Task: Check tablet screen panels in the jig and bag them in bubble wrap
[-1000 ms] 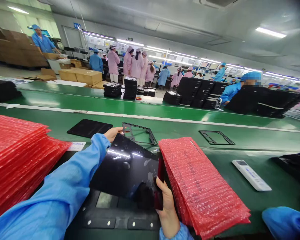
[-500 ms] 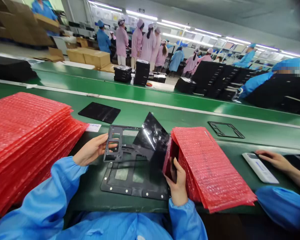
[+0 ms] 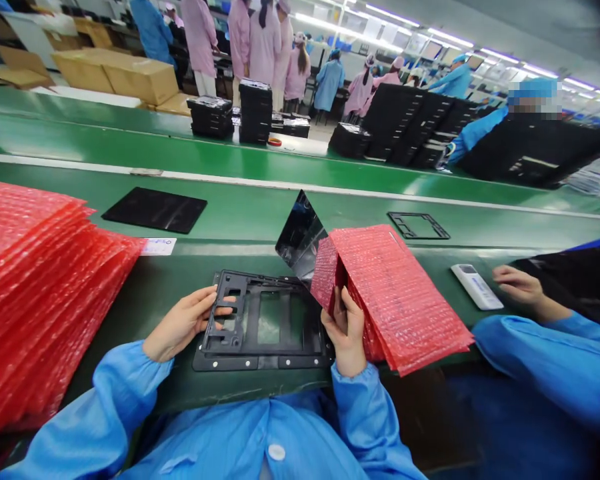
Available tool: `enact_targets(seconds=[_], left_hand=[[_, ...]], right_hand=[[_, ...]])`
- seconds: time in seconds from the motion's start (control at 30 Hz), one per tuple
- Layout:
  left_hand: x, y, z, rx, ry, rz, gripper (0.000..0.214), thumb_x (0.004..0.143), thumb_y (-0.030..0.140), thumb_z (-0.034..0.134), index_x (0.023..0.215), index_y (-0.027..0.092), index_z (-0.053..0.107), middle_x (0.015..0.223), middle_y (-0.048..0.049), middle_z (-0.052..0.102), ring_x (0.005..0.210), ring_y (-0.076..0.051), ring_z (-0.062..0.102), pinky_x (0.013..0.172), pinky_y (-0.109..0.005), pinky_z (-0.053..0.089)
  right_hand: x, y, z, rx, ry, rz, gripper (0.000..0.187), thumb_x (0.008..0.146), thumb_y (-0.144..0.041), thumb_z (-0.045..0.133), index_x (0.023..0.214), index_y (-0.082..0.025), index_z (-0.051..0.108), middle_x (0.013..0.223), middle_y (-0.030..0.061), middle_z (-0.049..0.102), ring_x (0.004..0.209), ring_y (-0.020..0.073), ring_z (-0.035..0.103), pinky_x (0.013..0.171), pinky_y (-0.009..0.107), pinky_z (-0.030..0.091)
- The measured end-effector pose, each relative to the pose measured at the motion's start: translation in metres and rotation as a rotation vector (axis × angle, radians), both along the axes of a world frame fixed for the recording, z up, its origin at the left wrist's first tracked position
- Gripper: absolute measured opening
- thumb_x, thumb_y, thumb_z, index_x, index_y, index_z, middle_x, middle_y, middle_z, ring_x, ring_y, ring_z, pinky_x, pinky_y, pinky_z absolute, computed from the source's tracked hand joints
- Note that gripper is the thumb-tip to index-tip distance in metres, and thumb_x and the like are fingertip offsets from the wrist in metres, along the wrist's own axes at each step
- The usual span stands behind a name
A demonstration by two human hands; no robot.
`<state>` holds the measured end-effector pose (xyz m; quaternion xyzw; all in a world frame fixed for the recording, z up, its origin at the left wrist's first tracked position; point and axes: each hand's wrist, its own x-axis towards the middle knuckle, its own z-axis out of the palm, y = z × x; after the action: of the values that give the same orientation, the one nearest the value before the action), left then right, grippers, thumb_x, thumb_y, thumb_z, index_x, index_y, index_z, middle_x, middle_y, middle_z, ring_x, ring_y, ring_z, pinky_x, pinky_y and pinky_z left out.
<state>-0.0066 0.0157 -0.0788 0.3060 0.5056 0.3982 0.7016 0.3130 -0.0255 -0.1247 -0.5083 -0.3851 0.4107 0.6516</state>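
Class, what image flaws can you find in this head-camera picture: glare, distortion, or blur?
Head view: wide-angle distortion tilts and bows the green conveyor belt; the ceiling lights streak; a glossy black panel shows glare; the top-right corner darkens; the left hand and right hand look sharp.

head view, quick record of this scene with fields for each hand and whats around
left hand: fingers spread on a black moulded frame
right hand: grips a red bubble bag
bag end: glossy black panel sticking out
far left: stack of red bubble bags
green conveyor belt: flat black panel, second black frame
right side: co-worker's hand beside a white handset
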Motion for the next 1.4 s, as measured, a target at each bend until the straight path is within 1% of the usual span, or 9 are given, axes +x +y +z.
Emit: enact_targets(seconds=[0.1,0.27,0.33,0.47,0.6,0.7,0.8,0.97,1.4], left_hand=[[-0.002,0.0,-0.006,0.077,0.198,-0.035,0.037,0.084,0.037,0.065,0.116,0.02,0.062,0.111,-0.0125,0.07,0.092,-0.024,0.069,0.065,-0.033,0.059],[-0.011,0.001,-0.015,0.486,0.937,-0.065,0.041,0.086,0.049,0.054,0.114,0.024,0.069,0.11,-0.0081,0.064,0.102,-0.028,0.062,0.092,-0.038,0.048],[-0.01,0.001,-0.011,0.507,0.898,-0.062,0.046,0.088,0.051,0.051,0.12,0.023,0.066,0.113,-0.0084,0.064,0.1,-0.026,0.061,0.09,-0.036,0.048],[0.0,0.001,0.006,0.282,0.275,-0.137,0.062,0.089,0.064,0.037,0.13,0.022,0.058,0.11,-0.0091,0.068,0.094,-0.025,0.063,0.072,-0.033,0.053],[0.004,-0.002,0.017,0.114,-0.078,-0.23,0.06,0.089,0.062,0.04,0.127,0.02,0.06,0.101,-0.0096,0.071,0.09,-0.026,0.065,0.073,-0.035,0.051],[0.002,-0.004,0.012,0.164,0.01,-0.229,0.055,0.083,0.044,0.061,0.134,0.022,0.054,0.095,-0.0063,0.071,0.078,-0.021,0.064,0.067,-0.031,0.049],[0.0,-0.006,-0.002,0.282,0.262,-0.192,0.067,0.084,0.043,0.06,0.144,0.023,0.041,0.082,-0.0023,0.067,0.067,-0.017,0.058,0.059,-0.027,0.045],[-0.004,-0.006,-0.022,0.569,0.81,-0.164,0.053,0.082,0.04,0.063,0.129,0.019,0.058,0.087,-0.0025,0.055,0.069,-0.016,0.05,0.071,-0.03,0.044],[-0.008,-0.006,-0.031,0.588,0.82,-0.165,0.041,0.08,0.037,0.067,0.115,0.017,0.059,0.09,-0.0001,0.05,0.067,-0.013,0.049,0.071,-0.03,0.045]], right_hand=[[0.001,-0.004,0.004,-0.06,-0.012,0.003,0.087,0.059,-0.025,0.084,0.138,-0.03,0.047,0.148,0.0049,0.046,0.14,0.0285,0.037,0.107,0.047,0.043],[0.006,-0.012,0.01,-0.069,-0.094,0.038,0.086,0.058,-0.019,0.085,0.136,-0.026,0.051,0.148,0.0068,0.047,0.137,0.0296,0.042,0.11,0.047,0.041],[0.006,-0.012,0.014,-0.046,-0.108,0.043,0.081,0.056,-0.014,0.085,0.131,-0.021,0.057,0.14,0.0061,0.055,0.131,0.0268,0.05,0.11,0.042,0.04],[-0.004,-0.004,0.03,-0.159,-0.044,0.107,0.02,0.082,-0.031,0.061,0.088,-0.015,0.072,0.099,0.0034,0.077,0.101,0.0164,0.069,0.089,0.027,0.054],[-0.013,0.002,0.037,-0.347,0.074,0.264,0.034,0.083,-0.034,0.068,0.113,-0.019,0.07,0.11,0.0069,0.074,0.102,0.0263,0.07,0.094,0.043,0.054],[-0.012,0.003,0.03,-0.314,-0.178,0.215,0.057,0.077,-0.039,0.074,0.13,-0.022,0.06,0.125,0.0097,0.067,0.114,0.0302,0.064,0.104,0.048,0.045],[-0.01,0.004,0.019,-0.227,-0.515,0.13,0.069,0.08,-0.042,0.071,0.141,-0.022,0.047,0.135,0.0102,0.06,0.125,0.0282,0.055,0.111,0.046,0.037],[-0.011,0.005,0.009,-0.257,-0.654,0.15,0.074,0.082,-0.047,0.066,0.146,-0.021,0.04,0.138,0.0106,0.057,0.125,0.0268,0.055,0.11,0.043,0.037],[-0.015,0.003,0.007,-0.288,-0.655,0.164,0.074,0.081,-0.051,0.066,0.145,-0.021,0.042,0.132,0.0105,0.062,0.117,0.0261,0.061,0.105,0.04,0.043]])
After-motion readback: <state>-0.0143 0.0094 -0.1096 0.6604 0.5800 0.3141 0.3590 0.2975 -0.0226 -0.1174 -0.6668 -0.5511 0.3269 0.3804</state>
